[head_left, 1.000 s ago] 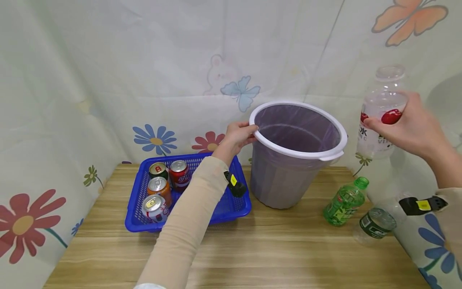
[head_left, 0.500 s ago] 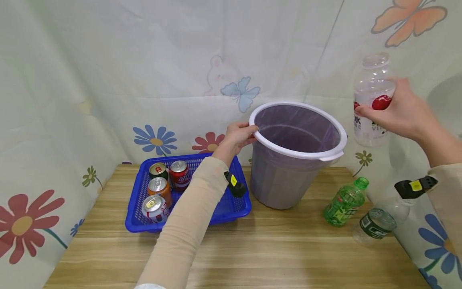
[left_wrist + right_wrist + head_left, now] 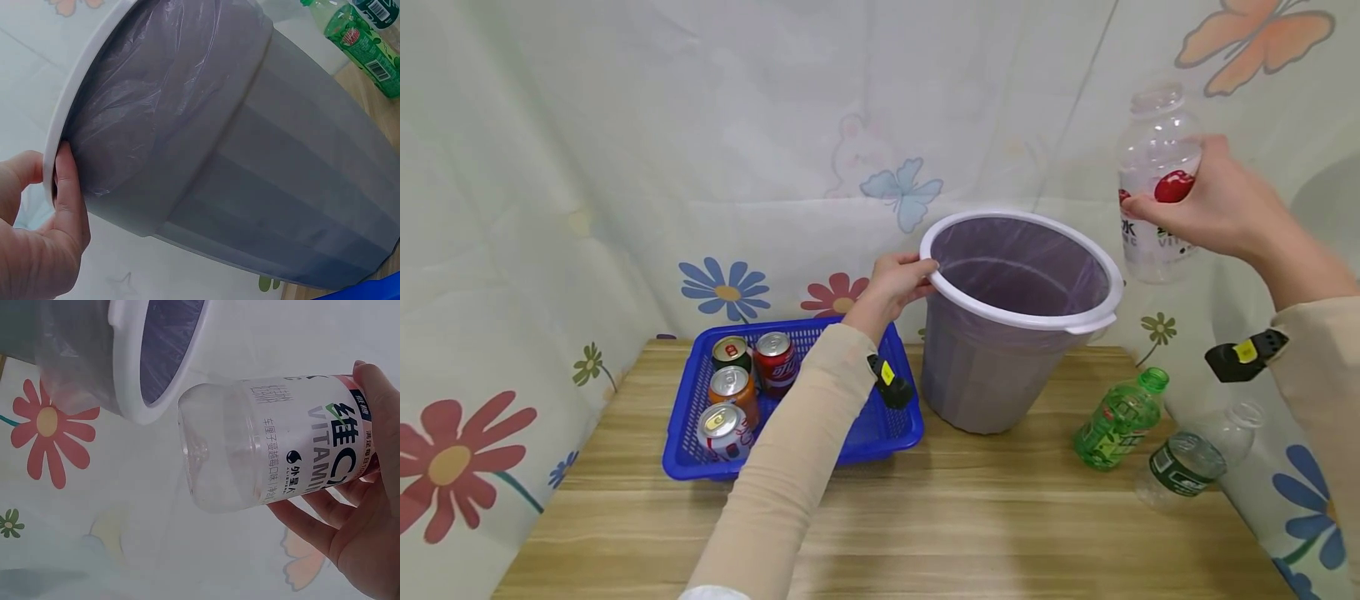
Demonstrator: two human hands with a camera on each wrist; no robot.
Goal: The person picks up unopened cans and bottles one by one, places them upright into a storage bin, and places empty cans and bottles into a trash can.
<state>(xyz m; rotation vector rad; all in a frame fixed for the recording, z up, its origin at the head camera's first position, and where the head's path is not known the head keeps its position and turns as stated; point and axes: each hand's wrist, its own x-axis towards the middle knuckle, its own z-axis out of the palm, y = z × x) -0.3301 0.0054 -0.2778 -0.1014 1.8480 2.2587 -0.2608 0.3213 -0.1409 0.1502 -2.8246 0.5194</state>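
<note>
My left hand (image 3: 901, 283) pinches the white rim of a grey trash can (image 3: 981, 375), thumb on one side and fingers under the edge, as the left wrist view shows. A thin plastic liner (image 3: 137, 94) covers the can's inside and folds over its top. My right hand (image 3: 1225, 204) grips a clear plastic bottle (image 3: 1159, 183) with a white label and red fruit print. Capless and upright, the bottle is raised to the right of the can, higher than its rim. In the right wrist view its base lies close to the can's rim (image 3: 128, 369).
A blue plastic basket (image 3: 681, 425) on the wooden table (image 3: 970, 533) holds several drink cans (image 3: 730, 396) at its left side. Right of the trash can stand a green bottle (image 3: 1116, 421) and a clear bottle with a dark green label (image 3: 1187, 462). A patterned curtain (image 3: 760, 150) hangs behind.
My right hand has lifted the clear bottle higher and brought it left, nearer the trash can. The left hand and the can have stayed in place.
</note>
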